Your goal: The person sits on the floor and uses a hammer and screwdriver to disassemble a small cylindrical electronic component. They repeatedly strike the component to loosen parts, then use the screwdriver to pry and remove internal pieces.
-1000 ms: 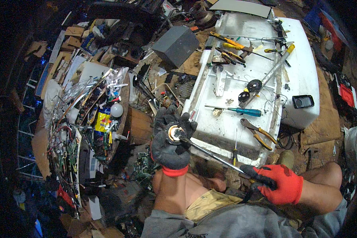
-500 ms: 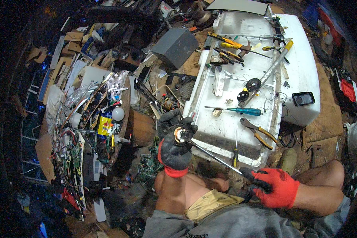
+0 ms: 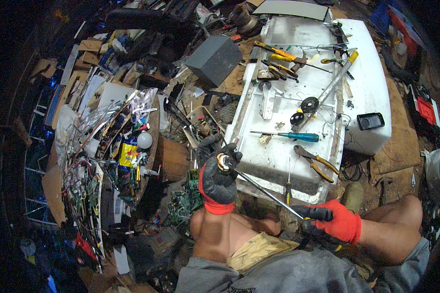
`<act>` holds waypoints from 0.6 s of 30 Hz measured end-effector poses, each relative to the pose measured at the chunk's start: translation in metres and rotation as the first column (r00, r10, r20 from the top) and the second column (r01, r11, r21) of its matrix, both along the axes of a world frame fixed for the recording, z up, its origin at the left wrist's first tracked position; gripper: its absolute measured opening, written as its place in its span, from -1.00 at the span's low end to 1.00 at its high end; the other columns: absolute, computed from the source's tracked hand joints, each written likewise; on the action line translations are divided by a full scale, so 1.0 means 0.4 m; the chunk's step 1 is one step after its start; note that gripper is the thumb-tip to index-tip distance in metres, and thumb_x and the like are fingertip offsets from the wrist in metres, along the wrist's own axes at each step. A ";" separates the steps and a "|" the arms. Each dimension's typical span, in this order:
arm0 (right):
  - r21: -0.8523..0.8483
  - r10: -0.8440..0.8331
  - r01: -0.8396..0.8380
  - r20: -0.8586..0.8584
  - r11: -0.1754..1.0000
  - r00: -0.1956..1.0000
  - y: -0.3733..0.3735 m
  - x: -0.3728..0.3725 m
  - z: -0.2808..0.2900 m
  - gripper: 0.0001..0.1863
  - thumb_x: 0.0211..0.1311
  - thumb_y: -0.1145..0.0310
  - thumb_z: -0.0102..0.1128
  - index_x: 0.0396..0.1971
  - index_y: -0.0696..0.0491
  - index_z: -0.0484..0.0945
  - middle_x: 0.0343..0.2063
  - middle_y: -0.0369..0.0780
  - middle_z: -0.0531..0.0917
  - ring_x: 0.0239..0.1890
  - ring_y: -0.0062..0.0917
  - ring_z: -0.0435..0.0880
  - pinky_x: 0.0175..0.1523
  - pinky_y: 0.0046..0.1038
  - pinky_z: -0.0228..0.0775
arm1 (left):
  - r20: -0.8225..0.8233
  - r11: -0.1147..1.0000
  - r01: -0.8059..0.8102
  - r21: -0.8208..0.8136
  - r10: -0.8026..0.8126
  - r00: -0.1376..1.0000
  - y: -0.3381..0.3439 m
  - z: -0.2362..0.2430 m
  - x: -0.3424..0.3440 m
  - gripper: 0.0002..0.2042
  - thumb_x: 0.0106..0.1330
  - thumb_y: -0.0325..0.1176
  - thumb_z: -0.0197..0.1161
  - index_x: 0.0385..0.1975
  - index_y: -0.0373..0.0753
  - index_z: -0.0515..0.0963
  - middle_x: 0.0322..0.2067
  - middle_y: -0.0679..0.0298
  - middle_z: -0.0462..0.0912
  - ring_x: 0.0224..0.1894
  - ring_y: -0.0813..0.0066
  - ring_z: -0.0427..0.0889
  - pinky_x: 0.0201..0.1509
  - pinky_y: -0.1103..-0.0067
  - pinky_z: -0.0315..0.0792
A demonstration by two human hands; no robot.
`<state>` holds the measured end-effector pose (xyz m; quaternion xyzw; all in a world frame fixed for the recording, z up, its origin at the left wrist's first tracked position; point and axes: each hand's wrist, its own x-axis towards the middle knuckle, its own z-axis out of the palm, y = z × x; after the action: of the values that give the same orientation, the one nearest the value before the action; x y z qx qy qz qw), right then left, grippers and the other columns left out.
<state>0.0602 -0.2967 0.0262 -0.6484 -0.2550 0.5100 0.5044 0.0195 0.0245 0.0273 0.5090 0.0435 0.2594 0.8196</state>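
Observation:
My left hand (image 3: 215, 180), in a black glove with a red cuff, is closed on a small round white-and-copper part (image 3: 223, 162) left of the white appliance body (image 3: 274, 166). A long steel-shafted tool (image 3: 264, 191) runs from that part down to my right hand (image 3: 330, 219), which grips its lower end in a red-and-black glove; the handle is mostly hidden by the fingers. A screwdriver with a yellow-black handle (image 3: 288, 194), yellow-handled cutters (image 3: 322, 170) and a teal screwdriver (image 3: 303, 137) lie nearby.
A pile of wires, boards and scrap (image 3: 107, 171) is on my left, a grey box (image 3: 212, 61) behind. More tools (image 3: 281, 53), a long metal bar (image 3: 327, 88) and a black rectangular object (image 3: 370, 121) lie on white panels. Cardboard (image 3: 396, 156) covers the ground at right.
My left hand has turned and shifted slightly upward with the round part. My right hand still grips the tool and has shifted a little. The view has moved slightly.

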 end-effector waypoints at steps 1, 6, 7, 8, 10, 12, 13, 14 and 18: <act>0.065 -0.061 0.056 0.075 0.996 0.995 0.006 -0.010 -0.005 -0.49 0.18 0.46 0.24 0.19 0.06 0.52 -0.40 -0.14 0.71 -0.32 -0.66 0.63 -0.23 -0.50 0.48 | 0.014 1.000 0.016 0.013 -0.016 1.000 -0.003 0.011 0.001 -0.52 0.35 -0.19 0.04 0.26 -0.16 0.37 0.15 0.14 0.54 0.09 0.16 0.60 0.20 0.16 0.48; 0.037 -0.001 -0.047 0.787 0.998 0.616 0.001 -0.012 -0.007 -0.48 0.22 0.37 0.26 0.21 0.05 0.49 -0.34 -0.17 0.73 -0.30 -0.64 0.64 -0.22 -0.49 0.50 | 0.057 0.998 -0.057 -0.042 0.059 0.997 -0.014 0.028 -0.015 -0.48 0.30 -0.26 0.16 0.25 -0.25 0.30 0.11 0.01 0.53 0.03 0.13 0.61 0.17 0.24 0.53; 0.030 0.006 -0.050 0.807 0.998 0.590 -0.008 -0.009 -0.018 -0.47 0.23 0.33 0.26 0.22 0.05 0.48 -0.28 -0.17 0.73 -0.30 -0.60 0.67 -0.22 -0.45 0.51 | 0.056 0.997 -0.077 0.018 0.076 0.996 -0.013 0.024 -0.013 -0.46 0.27 -0.26 0.21 0.25 -0.25 0.31 0.11 0.03 0.52 0.04 0.13 0.60 0.18 0.23 0.52; 0.061 0.020 -0.070 0.597 0.996 0.802 -0.015 0.002 -0.023 -0.46 0.22 0.30 0.27 0.22 0.05 0.47 -0.24 -0.14 0.72 -0.29 -0.50 0.69 -0.20 -0.41 0.53 | 0.056 0.992 -0.097 0.079 0.093 0.994 -0.011 0.023 -0.013 -0.43 0.23 -0.25 0.26 0.25 -0.25 0.31 0.12 0.05 0.51 0.05 0.13 0.60 0.18 0.23 0.51; 0.132 0.072 -0.077 0.042 0.988 0.997 -0.020 0.028 -0.022 -0.43 0.20 0.24 0.28 0.22 0.05 0.46 -0.15 -0.09 0.70 -0.27 -0.31 0.72 -0.16 -0.34 0.56 | 0.092 0.992 -0.066 0.110 0.056 0.994 -0.003 0.031 -0.011 -0.38 0.15 -0.25 0.34 0.24 -0.25 0.33 0.11 0.08 0.51 0.06 0.14 0.59 0.19 0.23 0.51; 0.036 0.118 -0.121 0.067 0.992 0.991 -0.022 0.031 -0.010 -0.43 0.17 0.24 0.30 0.19 0.07 0.48 -0.13 -0.05 0.69 -0.25 -0.19 0.71 -0.13 -0.30 0.58 | 0.117 0.993 -0.045 0.110 0.033 0.993 -0.004 0.043 -0.012 -0.34 0.10 -0.25 0.41 0.23 -0.23 0.34 0.11 0.10 0.51 0.07 0.14 0.59 0.20 0.22 0.50; -0.014 0.140 -0.140 0.077 0.990 0.987 -0.024 0.032 -0.005 -0.43 0.15 0.24 0.32 0.18 0.08 0.48 -0.13 -0.03 0.68 -0.24 -0.13 0.71 -0.11 -0.29 0.58 | 0.123 0.995 -0.039 0.093 0.027 0.992 -0.010 0.049 -0.012 -0.33 0.08 -0.25 0.43 0.23 -0.23 0.35 0.12 0.12 0.50 0.08 0.14 0.58 0.20 0.22 0.49; 0.004 0.116 -0.123 0.302 0.992 0.946 -0.023 0.033 0.001 -0.43 0.14 0.28 0.32 0.18 0.10 0.48 -0.16 -0.02 0.69 -0.24 -0.14 0.71 -0.10 -0.29 0.58 | 0.129 0.997 -0.032 0.076 0.022 0.991 -0.013 0.050 -0.012 -0.32 0.06 -0.24 0.44 0.23 -0.22 0.35 0.13 0.13 0.50 0.09 0.14 0.58 0.20 0.22 0.49; 0.150 0.063 -0.151 0.471 0.977 0.880 -0.018 0.053 0.009 -0.40 0.09 0.37 0.32 0.19 0.14 0.46 -0.17 0.00 0.68 -0.20 -0.16 0.71 -0.05 -0.26 0.57 | 0.165 0.982 -0.036 0.187 0.004 0.986 0.007 0.045 -0.025 -0.32 0.08 -0.26 0.44 0.24 -0.18 0.35 0.23 0.16 0.44 0.14 0.09 0.54 0.22 0.12 0.46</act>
<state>0.0816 -0.3040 0.0299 -0.6875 -0.4492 0.3420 0.4568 0.0095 0.0275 0.0452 0.5610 -0.0437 0.3116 0.7657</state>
